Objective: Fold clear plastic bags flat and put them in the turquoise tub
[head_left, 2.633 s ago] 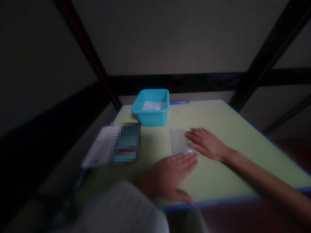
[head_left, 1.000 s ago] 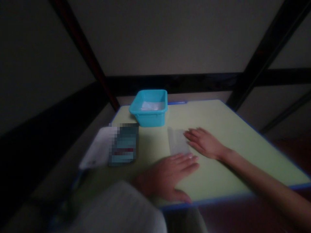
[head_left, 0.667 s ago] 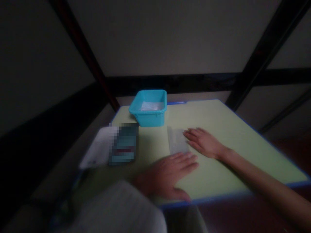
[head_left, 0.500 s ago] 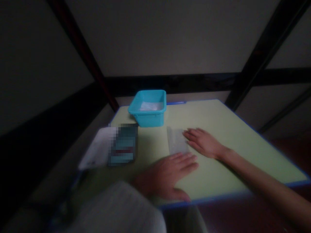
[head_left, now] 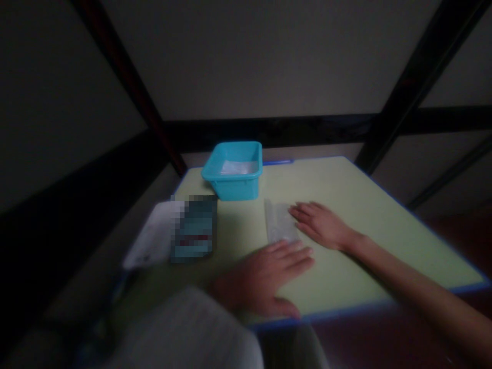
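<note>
A clear plastic bag [head_left: 280, 221] lies flat on the pale yellow-green table [head_left: 326, 179]. My left hand [head_left: 269, 277] rests flat at the bag's near edge, fingers stretched out and pointing right, thumb by the table's blue front edge. My right hand [head_left: 319, 223] lies palm down at the bag's right side, its fingertips on or just beside that edge. Neither hand grips anything. Part of the bag may be hidden under the fingers.
A turquoise plastic basket [head_left: 236, 187] with clear or whitish plastic inside stands at the back left. On the left lie a white sheet-like item [head_left: 156, 233] and a blurred-out dark object [head_left: 195, 228]. A blue pen-like stick [head_left: 279, 162] lies along the back edge.
</note>
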The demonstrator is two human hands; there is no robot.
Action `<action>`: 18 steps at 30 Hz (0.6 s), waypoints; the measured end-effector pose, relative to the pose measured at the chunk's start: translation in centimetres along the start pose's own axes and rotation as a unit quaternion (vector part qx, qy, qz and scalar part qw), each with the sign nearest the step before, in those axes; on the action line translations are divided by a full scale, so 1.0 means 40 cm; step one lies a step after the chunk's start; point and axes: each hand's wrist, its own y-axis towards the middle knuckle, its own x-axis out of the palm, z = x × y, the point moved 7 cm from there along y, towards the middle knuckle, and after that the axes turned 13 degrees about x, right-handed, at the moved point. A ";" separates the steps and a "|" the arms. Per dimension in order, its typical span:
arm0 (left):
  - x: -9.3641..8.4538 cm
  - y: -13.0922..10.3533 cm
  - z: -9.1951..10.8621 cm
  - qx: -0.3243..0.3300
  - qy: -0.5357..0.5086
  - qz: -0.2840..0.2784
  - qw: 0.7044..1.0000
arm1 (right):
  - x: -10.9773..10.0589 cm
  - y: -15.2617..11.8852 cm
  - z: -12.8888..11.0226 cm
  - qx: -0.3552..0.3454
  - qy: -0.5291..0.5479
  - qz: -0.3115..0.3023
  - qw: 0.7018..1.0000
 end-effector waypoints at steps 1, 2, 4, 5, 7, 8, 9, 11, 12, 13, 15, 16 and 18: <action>0.000 0.000 0.000 -0.001 0.000 0.000 1.000 | 0.000 0.000 0.000 -0.001 0.000 0.000 1.000; 0.001 -0.001 0.001 -0.001 0.000 0.001 1.000 | 0.001 0.000 0.000 -0.002 -0.001 0.000 1.000; 0.002 -0.002 0.000 -0.004 -0.001 0.001 1.000 | 0.002 0.000 0.001 -0.003 -0.005 0.000 1.000; 0.002 -0.003 0.000 -0.006 -0.001 0.000 1.000 | 0.003 0.000 0.001 -0.003 -0.006 0.000 1.000; 0.004 -0.004 -0.001 -0.010 0.000 -0.003 1.000 | 0.003 0.000 0.002 -0.003 -0.008 0.002 1.000; 0.005 -0.005 -0.001 -0.011 0.001 -0.004 1.000 | 0.003 0.000 0.002 -0.003 -0.008 0.003 1.000; 0.005 -0.005 -0.002 -0.011 0.002 -0.005 1.000 | 0.003 -0.001 0.002 -0.004 -0.008 0.004 1.000; 0.006 -0.006 -0.002 -0.011 0.001 -0.005 1.000 | 0.002 -0.001 0.001 -0.004 -0.007 0.004 1.000; 0.006 -0.006 -0.001 -0.010 0.001 -0.004 1.000 | 0.002 -0.002 0.000 -0.005 -0.006 0.004 1.000; 0.007 -0.006 -0.001 -0.009 0.000 -0.003 1.000 | 0.002 -0.002 0.000 -0.005 -0.005 0.004 1.000; 0.007 -0.006 -0.002 -0.007 0.000 -0.003 1.000 | 0.001 -0.001 0.000 -0.005 -0.002 0.005 1.000; 0.008 -0.006 -0.002 -0.007 0.001 -0.003 1.000 | 0.001 -0.001 0.000 -0.006 -0.001 0.005 1.000; 0.008 -0.006 -0.002 -0.006 0.003 -0.005 1.000 | 0.002 0.000 0.001 -0.007 -0.004 0.006 1.000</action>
